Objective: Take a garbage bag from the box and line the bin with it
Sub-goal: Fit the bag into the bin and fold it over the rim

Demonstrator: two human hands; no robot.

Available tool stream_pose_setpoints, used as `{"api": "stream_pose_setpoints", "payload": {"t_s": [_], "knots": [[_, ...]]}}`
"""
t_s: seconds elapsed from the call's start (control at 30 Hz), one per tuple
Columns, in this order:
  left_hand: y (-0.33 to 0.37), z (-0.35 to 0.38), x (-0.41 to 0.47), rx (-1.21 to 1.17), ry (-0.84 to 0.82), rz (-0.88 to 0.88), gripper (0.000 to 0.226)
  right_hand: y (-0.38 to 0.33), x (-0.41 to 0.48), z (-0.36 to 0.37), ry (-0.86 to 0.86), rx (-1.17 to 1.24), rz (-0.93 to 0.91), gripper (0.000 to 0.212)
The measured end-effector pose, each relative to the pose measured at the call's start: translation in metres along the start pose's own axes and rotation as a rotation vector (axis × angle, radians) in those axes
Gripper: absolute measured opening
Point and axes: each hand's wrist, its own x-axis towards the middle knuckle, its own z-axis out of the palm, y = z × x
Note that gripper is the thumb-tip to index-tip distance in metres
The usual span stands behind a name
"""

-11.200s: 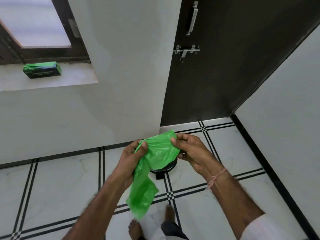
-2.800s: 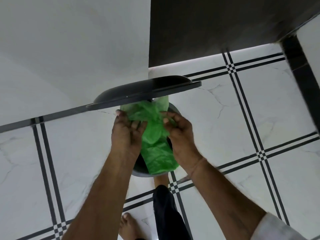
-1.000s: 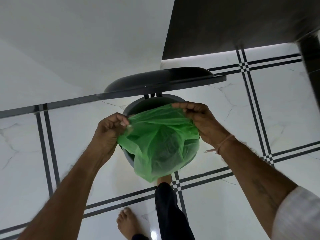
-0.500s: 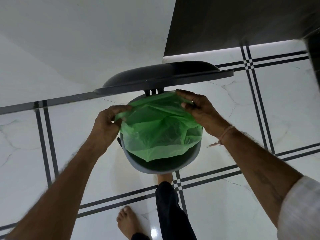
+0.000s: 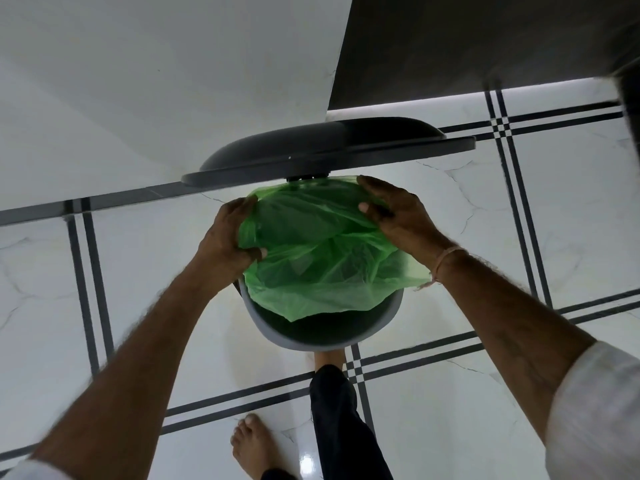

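Hands: my left hand and right hand pinch the bag.
Bag: over the bin back rim; front rim bare, toward me.

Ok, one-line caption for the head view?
Both hands stretch a thin green plastic bag over the round grey bin's rim.

White sleeves, dark trouser leg.

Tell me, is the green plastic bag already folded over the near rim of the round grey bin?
No, the green plastic bag hangs loose over the opening, leaving the round grey bin bare along its near rim.
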Motion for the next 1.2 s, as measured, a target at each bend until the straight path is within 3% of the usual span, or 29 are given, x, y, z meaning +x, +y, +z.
{"api": "stream_pose_setpoints", "payload": {"t_s": [0.17, 0.33, 0.43, 0.57, 0.87, 0.97, 1.03, 1.2], "knots": [[-0.01, -0.006, 0.003, -0.083, -0.003, -0.076, 0.081, 0.003, 0.004, -0.01, -0.032, -0.043, 0.097, 0.049], [-0.022, 0.002, -0.025, -0.259, 0.122, -0.118, 0.055, 0.031, -0.027, -0.011, 0.05, 0.173, 0.159, 0.031], [-0.036, 0.015, -0.048, -0.289, 0.2, -0.144, 0.055, 0.051, -0.051, -0.004, 0.15, 0.324, 0.183, 0.028], [-0.043, 0.037, -0.078, -0.509, 0.274, -0.217, 0.058, 0.062, -0.077, 0.011, 0.241, 0.538, 0.193, 0.032], [-0.035, 0.092, -0.125, -1.0, 0.412, -0.432, 0.009, 0.05, -0.112, 0.04, 0.486, 0.735, 0.24, 0.024], [-0.032, 0.101, -0.127, -1.262, 0.468, -0.576, 0.013, 0.05, -0.117, 0.045, 0.544, 0.746, 0.28, 0.007], [-0.033, 0.104, -0.127, -1.346, 0.499, -0.635, 0.019, 0.054, -0.117, 0.044, 0.555, 0.765, 0.308, 0.008], [-0.035, 0.104, -0.133, -1.295, 0.456, -0.529, 0.02, 0.061, -0.124, 0.043, 0.486, 0.798, 0.318, 0.013]]}}
